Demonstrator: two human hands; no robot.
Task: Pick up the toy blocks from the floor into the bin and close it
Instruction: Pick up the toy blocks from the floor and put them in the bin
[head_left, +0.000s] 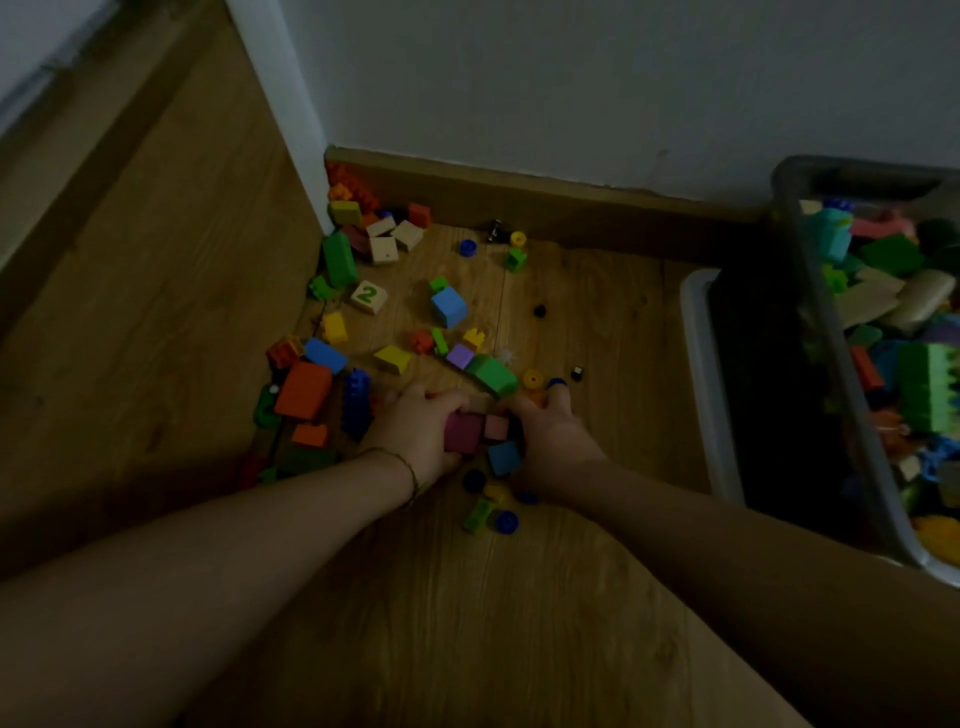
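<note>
Toy blocks (303, 389) of coloured plastic and foam lie scattered on the brown wood-plank floor (519, 597), all well left of the clear plastic bin (810, 322), which stands open and already heaped with pieces. Farthest from the bin, a blue studded plastic brick (356, 402) sits untouched just outside the left hand (415, 428). That hand's fingers are curled round a dark red foam cube (464, 432) on the side of the gathered cluster away from the bin. A small pink cube (496, 427) and a light blue cube (503, 457) are wedged between the two hands. The right hand (553, 441) closes the cluster on its bin side, fingers curled over it; which piece each fingertip grips is hidden. The step in hand appears to be a two-handed scoop. Press both palms inward with equal force, keep the heels of the hands low so that nothing drops from beneath, then lift level. A round dark blue plastic wheel (506, 521) and other small pieces lie loose under the wrists, no nearer the bin; leave these for a later pass. Carry the load toward the bin, above the pale translucent plastic rim (701, 364) resting against the bin's left wall, possibly the lid, and let go only once past the bin's wall.
</note>
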